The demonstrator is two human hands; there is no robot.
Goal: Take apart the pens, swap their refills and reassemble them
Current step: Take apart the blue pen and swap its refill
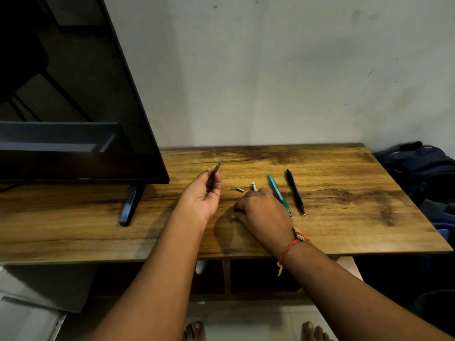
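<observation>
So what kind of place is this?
Most likely a room in a home: a flat-screen TV stands on a wooden table against a plain wall, a backpack lies beside the table, and the person's bare feet are on a tiled floor.

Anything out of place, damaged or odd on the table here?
Nothing stands out. The small silver cylindrical piece lying loose on the wooden table fits a pen taken apart; the teal pen and slim black pen look whole, side by side.

Left hand [203, 195] raised palm-up, fingers [217, 180] pinching; right hand [263, 212] palm-down, fingers curled.
</observation>
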